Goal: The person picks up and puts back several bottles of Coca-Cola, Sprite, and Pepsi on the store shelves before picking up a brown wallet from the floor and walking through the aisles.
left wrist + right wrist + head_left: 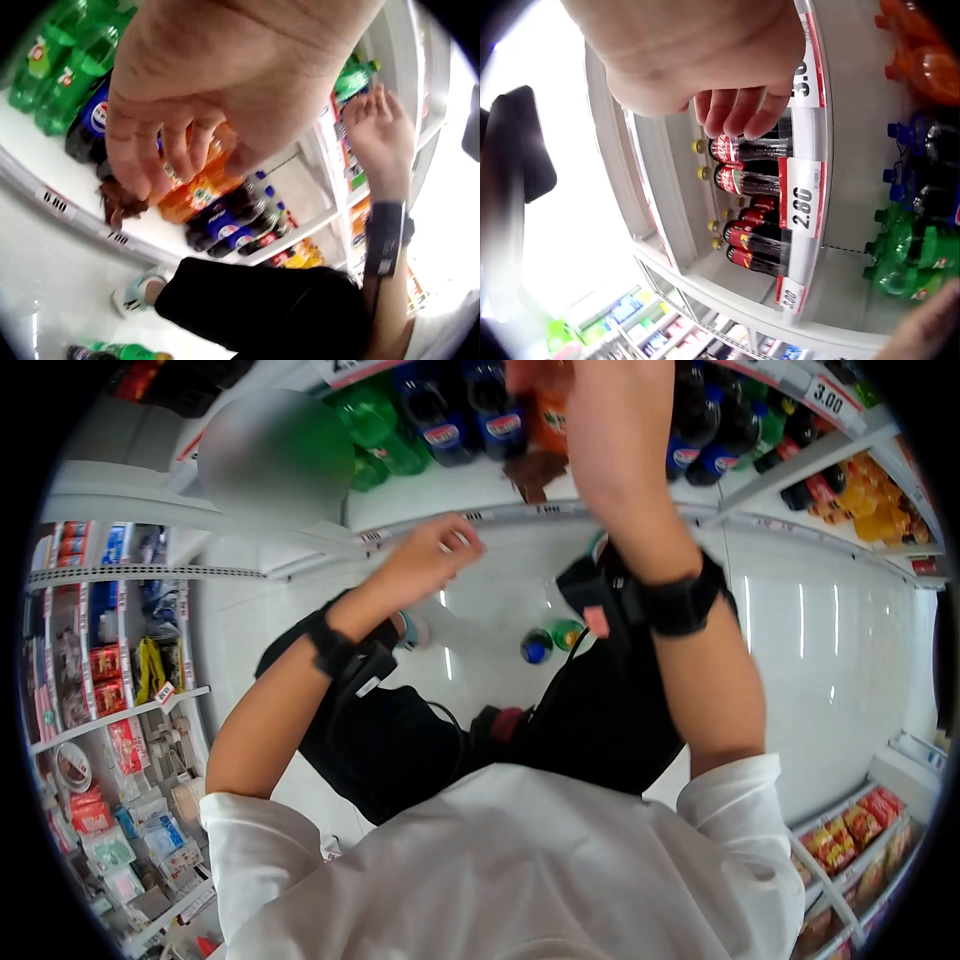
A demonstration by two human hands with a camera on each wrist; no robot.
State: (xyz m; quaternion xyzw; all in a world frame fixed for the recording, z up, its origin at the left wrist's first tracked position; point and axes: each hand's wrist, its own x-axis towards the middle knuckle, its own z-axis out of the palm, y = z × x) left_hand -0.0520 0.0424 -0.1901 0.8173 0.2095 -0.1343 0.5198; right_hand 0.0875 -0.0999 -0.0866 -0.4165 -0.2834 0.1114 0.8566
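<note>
Pepsi bottles (223,227) | orange bottles (196,196) beside | tags (55,202) 6.80, 7.00 | left hand (217,71) near

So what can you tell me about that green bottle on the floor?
The green bottle looks like plastic, with a yellowish cap. It stands upright on the shiny pale floor, close beside a dark bottle with a blue top. Neither the left hand nor the right hand touches it. How full it is, I can't tell.

Bare strip on white shelf (425,495), dark blue-labelled plastic bottles (440,432) crowding behind, crumpled brown piece (536,474) in the way, open air above glossy white floor (490,590)
</note>
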